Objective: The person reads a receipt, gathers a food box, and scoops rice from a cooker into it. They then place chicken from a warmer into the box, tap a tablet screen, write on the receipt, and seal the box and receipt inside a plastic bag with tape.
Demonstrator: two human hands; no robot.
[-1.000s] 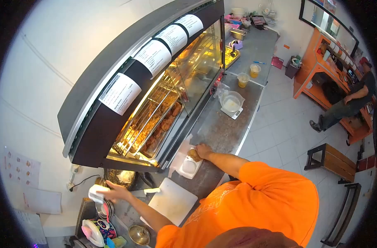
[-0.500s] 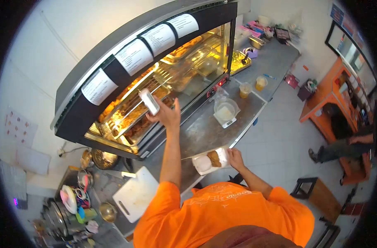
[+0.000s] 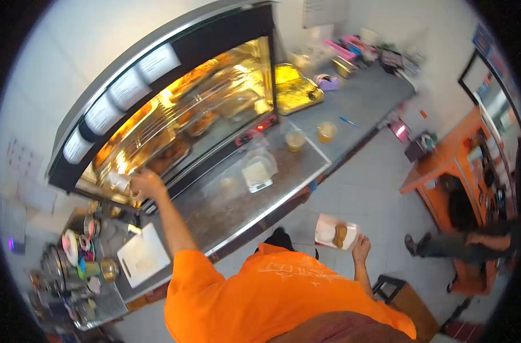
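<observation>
The right hand (image 3: 360, 250) is gripping a white tray (image 3: 328, 231) by its edge, out over the tiled floor (image 3: 363, 188) and away from the counter (image 3: 255, 197). On it sits a browned piece of fried food (image 3: 340, 234) beside a pale mound. The left hand (image 3: 143, 184) is closed on a small white thing (image 3: 119, 182) at the lit warming cabinet (image 3: 175, 108). A white cutting board (image 3: 142, 255) lies on the steel counter.

The room is bright. A strong yellow glow comes from inside the warm food case (image 3: 180, 120) and shines off its glass, with glare near the gold tray (image 3: 295, 88). The whole picture looks smeared and blurry. It bends like a round ball, and the corners are black. The paper labels (image 3: 129, 88) cannot be read.
</observation>
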